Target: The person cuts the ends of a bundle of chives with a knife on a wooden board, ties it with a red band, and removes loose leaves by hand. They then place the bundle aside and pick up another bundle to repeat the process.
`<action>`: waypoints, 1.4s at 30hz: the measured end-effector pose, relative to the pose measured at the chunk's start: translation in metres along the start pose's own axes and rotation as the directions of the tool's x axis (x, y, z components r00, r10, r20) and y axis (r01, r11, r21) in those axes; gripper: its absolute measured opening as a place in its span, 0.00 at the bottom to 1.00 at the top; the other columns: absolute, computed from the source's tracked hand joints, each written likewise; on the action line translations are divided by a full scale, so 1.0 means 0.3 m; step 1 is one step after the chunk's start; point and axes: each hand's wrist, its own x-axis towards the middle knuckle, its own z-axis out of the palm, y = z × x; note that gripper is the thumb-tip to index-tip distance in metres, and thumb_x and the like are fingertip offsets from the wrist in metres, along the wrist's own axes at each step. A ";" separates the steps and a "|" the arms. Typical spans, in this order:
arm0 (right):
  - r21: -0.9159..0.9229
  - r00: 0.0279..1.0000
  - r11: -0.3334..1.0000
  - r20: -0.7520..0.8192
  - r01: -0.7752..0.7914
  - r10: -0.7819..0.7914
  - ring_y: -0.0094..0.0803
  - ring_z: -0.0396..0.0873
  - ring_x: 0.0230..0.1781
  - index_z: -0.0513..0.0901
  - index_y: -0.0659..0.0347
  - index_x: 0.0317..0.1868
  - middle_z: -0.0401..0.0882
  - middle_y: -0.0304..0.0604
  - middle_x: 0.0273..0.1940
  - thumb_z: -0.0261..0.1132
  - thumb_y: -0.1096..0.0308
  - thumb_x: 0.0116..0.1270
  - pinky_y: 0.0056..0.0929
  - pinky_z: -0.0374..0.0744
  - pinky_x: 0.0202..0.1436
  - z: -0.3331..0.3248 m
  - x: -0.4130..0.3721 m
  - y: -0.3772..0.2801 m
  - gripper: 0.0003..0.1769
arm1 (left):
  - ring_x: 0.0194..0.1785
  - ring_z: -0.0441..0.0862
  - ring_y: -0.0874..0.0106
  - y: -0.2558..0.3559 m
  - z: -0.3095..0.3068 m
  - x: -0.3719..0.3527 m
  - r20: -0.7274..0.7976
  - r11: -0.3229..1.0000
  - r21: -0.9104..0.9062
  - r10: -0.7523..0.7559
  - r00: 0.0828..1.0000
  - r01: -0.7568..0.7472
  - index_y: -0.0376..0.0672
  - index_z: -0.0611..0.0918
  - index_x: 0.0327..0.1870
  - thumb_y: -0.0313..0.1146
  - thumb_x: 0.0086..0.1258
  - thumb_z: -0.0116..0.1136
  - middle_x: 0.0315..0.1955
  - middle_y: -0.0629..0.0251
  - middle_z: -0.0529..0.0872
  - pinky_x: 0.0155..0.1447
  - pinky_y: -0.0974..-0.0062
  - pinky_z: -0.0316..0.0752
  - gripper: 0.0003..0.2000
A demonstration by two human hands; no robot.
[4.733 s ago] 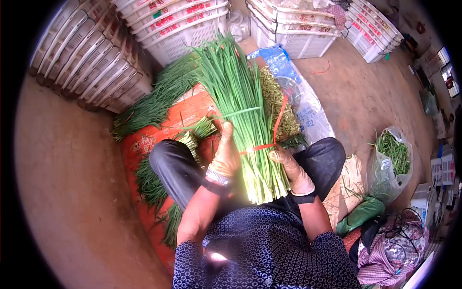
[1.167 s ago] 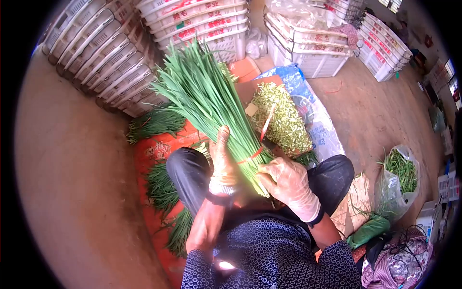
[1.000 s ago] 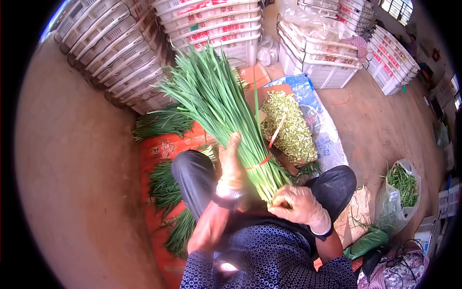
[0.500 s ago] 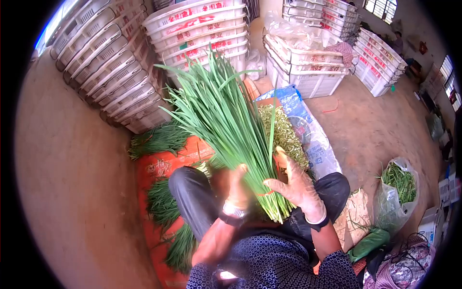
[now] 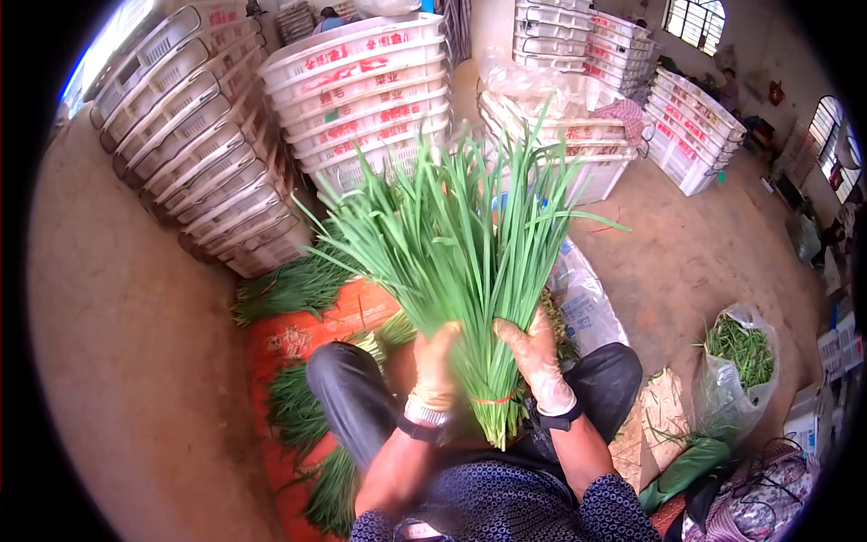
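Note:
A large bunch of long green leafy stalks (image 5: 461, 244) stands between my two hands, its leaves fanned out away from me. A red band (image 5: 493, 398) goes round it near the pale stem ends (image 5: 499, 427). My left hand (image 5: 436, 363), gloved and slightly blurred, presses on the left side of the bunch. On the right side, my gloved right hand (image 5: 536, 361) grips the stalks with its thumb across the front. Both hands are above the band.
More green bunches (image 5: 298, 397) lie on an orange sheet (image 5: 280, 339) at the left. Stacked white crates (image 5: 370, 90) stand ahead and at the left (image 5: 199, 135). A clear bag of greens (image 5: 741, 361) and cardboard (image 5: 664, 406) are at the right.
The bunch has turned more upright, its leaves spread wider. My right hand has moved down and left and closed on the stalks. The view has shifted slightly.

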 end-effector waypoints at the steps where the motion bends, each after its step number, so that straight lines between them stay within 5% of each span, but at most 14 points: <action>1: 0.020 1.000 1.000 -0.015 0.015 -0.014 0.28 0.82 0.58 0.78 0.59 0.69 0.86 0.36 0.59 0.73 0.77 0.70 0.35 0.80 0.67 -0.008 0.001 0.003 0.29 | 0.57 0.88 0.62 0.009 0.023 -0.014 0.006 0.999 -0.050 -0.007 1.000 0.008 0.41 0.78 0.71 0.35 0.65 0.77 0.57 0.61 0.88 0.63 0.58 0.85 0.32; 5: 0.046 1.000 0.999 0.025 0.001 -0.002 0.27 0.81 0.58 0.78 0.58 0.69 0.85 0.34 0.59 0.76 0.71 0.71 0.33 0.79 0.66 -0.046 -0.005 0.008 0.28 | 0.57 0.87 0.62 -0.027 0.003 -0.021 -0.002 1.000 -0.030 -0.004 1.000 0.004 0.41 0.78 0.71 0.36 0.65 0.76 0.59 0.61 0.88 0.67 0.59 0.83 0.32; 10: -0.271 0.991 0.963 0.129 -0.004 0.040 0.31 0.77 0.68 0.66 0.64 0.80 0.78 0.47 0.71 0.78 0.60 0.73 0.36 0.76 0.71 -0.099 0.013 -0.056 0.43 | 0.55 0.88 0.66 -0.086 -0.034 -0.010 -0.012 0.994 0.092 0.055 0.998 -0.054 0.41 0.82 0.66 0.31 0.66 0.77 0.56 0.64 0.90 0.64 0.63 0.83 0.27; 13: -0.135 0.998 0.989 0.039 0.056 -0.051 0.35 0.75 0.71 0.62 0.66 0.83 0.73 0.50 0.75 0.78 0.60 0.72 0.38 0.76 0.72 -0.103 0.023 -0.141 0.48 | 0.53 0.88 0.69 -0.104 -0.038 -0.011 -0.002 0.987 0.135 0.091 0.996 -0.090 0.41 0.84 0.62 0.29 0.67 0.77 0.53 0.66 0.91 0.62 0.66 0.83 0.23; 14: -0.283 0.987 0.951 -0.069 0.122 -0.147 0.39 0.75 0.72 0.60 0.64 0.85 0.71 0.53 0.77 0.78 0.60 0.73 0.38 0.76 0.73 -0.093 0.009 -0.196 0.49 | 0.51 0.88 0.71 -0.110 -0.031 -0.015 -0.005 0.986 0.128 0.106 0.994 -0.105 0.41 0.84 0.61 0.27 0.67 0.76 0.52 0.67 0.92 0.62 0.68 0.83 0.21; 15: -0.602 0.942 0.771 -0.091 0.207 -0.324 0.37 0.80 0.67 0.67 0.59 0.82 0.76 0.54 0.74 0.77 0.63 0.73 0.37 0.79 0.68 -0.092 0.009 -0.254 0.43 | 0.51 0.88 0.72 -0.096 -0.011 -0.026 -0.002 0.985 0.140 0.105 0.994 -0.104 0.41 0.84 0.62 0.26 0.67 0.75 0.52 0.67 0.92 0.62 0.68 0.83 0.21; 17: -0.714 0.929 0.651 -0.002 0.259 -0.371 0.38 0.86 0.57 0.77 0.53 0.77 0.83 0.46 0.65 0.77 0.66 0.71 0.38 0.83 0.61 -0.070 0.004 -0.377 0.35 | 0.51 0.88 0.72 -0.062 0.033 -0.052 0.002 0.981 0.166 0.100 0.995 -0.099 0.41 0.84 0.62 0.25 0.68 0.75 0.52 0.67 0.91 0.63 0.68 0.83 0.21; 19: -0.789 0.760 0.290 0.312 0.542 -0.571 0.39 0.87 0.49 0.83 0.48 0.72 0.87 0.37 0.56 0.77 0.66 0.69 0.40 0.84 0.54 -0.047 0.040 -0.437 0.30 | 0.52 0.88 0.73 -0.070 0.039 -0.058 0.011 0.977 0.188 0.101 0.995 -0.101 0.41 0.84 0.62 0.24 0.67 0.75 0.53 0.67 0.91 0.63 0.68 0.83 0.22; 23: -0.803 0.641 -0.200 0.575 0.561 -0.508 0.35 0.83 0.42 0.84 0.40 0.71 0.82 0.32 0.46 0.73 0.67 0.69 0.39 0.79 0.47 0.015 0.108 -0.532 0.29 | 0.54 0.87 0.73 -0.074 0.048 -0.068 0.039 0.963 0.243 0.109 0.993 -0.115 0.41 0.84 0.63 0.22 0.66 0.76 0.55 0.67 0.91 0.64 0.68 0.82 0.24; 27: -0.746 0.601 -0.418 0.665 0.518 -0.444 0.33 0.82 0.41 0.87 0.44 0.63 0.80 0.33 0.44 0.72 0.65 0.70 0.38 0.77 0.46 0.022 0.177 -0.529 0.21 | 0.54 0.87 0.73 -0.070 0.044 -0.079 0.091 0.943 0.301 0.117 0.989 -0.139 0.41 0.84 0.63 0.22 0.66 0.77 0.55 0.67 0.91 0.64 0.68 0.82 0.24; 31: -0.762 0.550 -0.280 0.625 0.584 -0.554 0.34 0.83 0.40 0.89 0.48 0.49 0.81 0.35 0.40 0.73 0.66 0.68 0.39 0.79 0.43 -0.007 0.208 -0.512 0.10 | 0.53 0.87 0.73 -0.075 0.026 -0.074 0.102 0.928 0.350 0.098 0.990 -0.128 0.41 0.84 0.62 0.22 0.65 0.77 0.54 0.68 0.92 0.63 0.69 0.82 0.23; 35: -0.735 0.802 0.413 0.294 0.538 -0.521 0.38 0.84 0.37 0.90 0.48 0.46 0.82 0.38 0.39 0.76 0.70 0.66 0.39 0.82 0.42 -0.017 0.176 -0.558 0.10 | 0.54 0.87 0.73 -0.080 0.019 -0.079 0.103 0.928 0.355 0.078 0.992 -0.110 0.41 0.84 0.63 0.21 0.66 0.77 0.54 0.67 0.91 0.63 0.69 0.82 0.23; 39: -0.716 0.594 -0.095 0.638 0.691 -0.491 0.35 0.84 0.41 0.87 0.47 0.62 0.81 0.36 0.42 0.72 0.70 0.66 0.38 0.81 0.45 0.047 0.119 -0.590 0.22 | 0.54 0.87 0.73 -0.133 -0.012 -0.058 0.141 0.912 0.370 0.136 0.981 -0.180 0.41 0.83 0.64 0.20 0.66 0.76 0.55 0.68 0.91 0.63 0.69 0.83 0.24; 42: -0.675 0.576 -0.349 0.737 0.650 -0.353 0.33 0.82 0.40 0.85 0.47 0.64 0.80 0.34 0.43 0.70 0.69 0.65 0.36 0.78 0.44 0.061 0.116 -0.579 0.25 | 0.55 0.87 0.73 -0.120 0.017 -0.075 0.136 0.919 0.357 0.128 0.982 -0.169 0.41 0.83 0.65 0.20 0.66 0.76 0.55 0.68 0.91 0.63 0.69 0.83 0.25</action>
